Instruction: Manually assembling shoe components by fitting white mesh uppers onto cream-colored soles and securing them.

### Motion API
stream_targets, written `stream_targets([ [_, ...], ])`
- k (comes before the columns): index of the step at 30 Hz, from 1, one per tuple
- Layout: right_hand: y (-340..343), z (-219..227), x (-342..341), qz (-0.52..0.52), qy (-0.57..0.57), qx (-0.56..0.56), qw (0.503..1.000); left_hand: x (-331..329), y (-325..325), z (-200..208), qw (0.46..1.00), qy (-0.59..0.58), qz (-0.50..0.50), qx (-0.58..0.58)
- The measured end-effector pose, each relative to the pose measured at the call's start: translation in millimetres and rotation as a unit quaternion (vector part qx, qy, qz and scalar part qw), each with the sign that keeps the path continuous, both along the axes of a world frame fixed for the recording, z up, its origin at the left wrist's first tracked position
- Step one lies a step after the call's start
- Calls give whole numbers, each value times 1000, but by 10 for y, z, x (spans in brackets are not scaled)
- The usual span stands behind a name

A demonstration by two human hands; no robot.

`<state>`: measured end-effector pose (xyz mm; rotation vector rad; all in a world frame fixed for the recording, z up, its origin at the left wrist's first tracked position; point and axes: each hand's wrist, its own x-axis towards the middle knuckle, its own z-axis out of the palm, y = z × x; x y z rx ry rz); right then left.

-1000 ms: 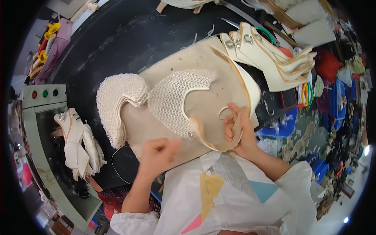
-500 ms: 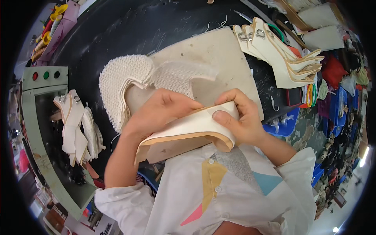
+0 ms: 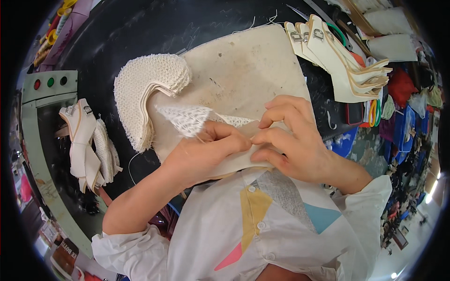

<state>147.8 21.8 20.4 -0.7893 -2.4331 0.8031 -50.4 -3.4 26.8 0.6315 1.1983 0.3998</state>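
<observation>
My left hand (image 3: 199, 152) has its thumb and fingertips pinched at the edge where a white woven mesh piece (image 3: 185, 119) meets a white shoe-upper piece (image 3: 241, 161) with a tan edge. The mesh sticks up past its knuckles. Opposite it, my right hand (image 3: 302, 143) bends over the right end of the upper piece, thumb and index finger closed on its edge close to the left fingertips. Both hands cover much of the two pieces. Left of them, a stack of cream woven pieces (image 3: 136, 93) lies partly on a pale board (image 3: 253, 61).
Several white upper pieces with buckles (image 3: 335, 61) lie at the far right, by green-handled scissors (image 3: 340, 33). More strapped pieces (image 3: 84, 140) rest at left beside a grey-green machine housing (image 3: 49, 96) with buttons. A spool box (image 3: 70, 28) stands at the far left.
The upper piece has been lowered and tilted flatter. The mesh piece has come off the board into my left hand, against the upper's edge. My right hand has turned palm down.
</observation>
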Motion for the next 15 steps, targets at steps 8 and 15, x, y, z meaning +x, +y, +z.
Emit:
stream_targets([
  [8,-29,-253,55,42,11,300,953,62,155,-159,999,31,-43,12],
  [15,167,-132,84,-2,-20,107,994,18,191,-162,988,36,-86,120],
])
